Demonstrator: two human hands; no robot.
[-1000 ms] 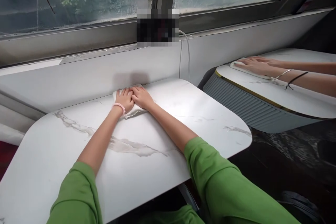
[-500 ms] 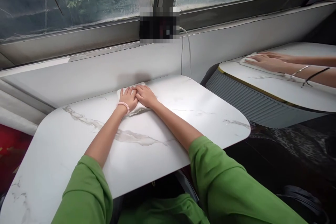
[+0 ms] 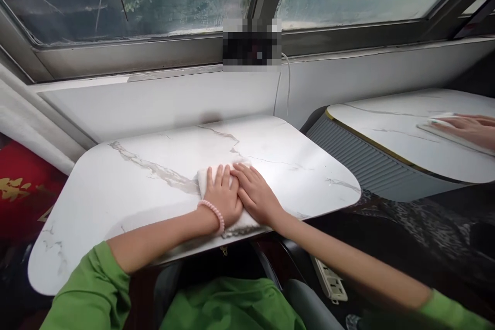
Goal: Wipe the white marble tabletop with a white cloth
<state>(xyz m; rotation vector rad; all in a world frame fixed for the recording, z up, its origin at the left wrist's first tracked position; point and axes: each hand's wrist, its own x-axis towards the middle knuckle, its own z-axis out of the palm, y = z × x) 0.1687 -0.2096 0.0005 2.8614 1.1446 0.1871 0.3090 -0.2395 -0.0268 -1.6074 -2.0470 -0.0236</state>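
Note:
Both hands lie flat, side by side, on a white cloth (image 3: 204,176) near the front edge of a white marble-look table (image 3: 154,175). My left hand (image 3: 222,197), with a pink bead bracelet at the wrist, has its fingers stretched out over the cloth. My right hand (image 3: 255,195) presses down beside it, fingers extended and touching the left hand. The cloth shows only at its edges around the hands. Green sleeves cover both my upper arms.
A second marble table (image 3: 386,129) stands to the right, where another person's hand (image 3: 467,129) rests on a white cloth. A window sill and wall run behind. A white cable (image 3: 288,87) hangs down the wall. A power strip (image 3: 328,281) lies below.
Both hands have slid the cloth from the table's far side toward its front edge. The other person's hand has moved right on the neighbouring table.

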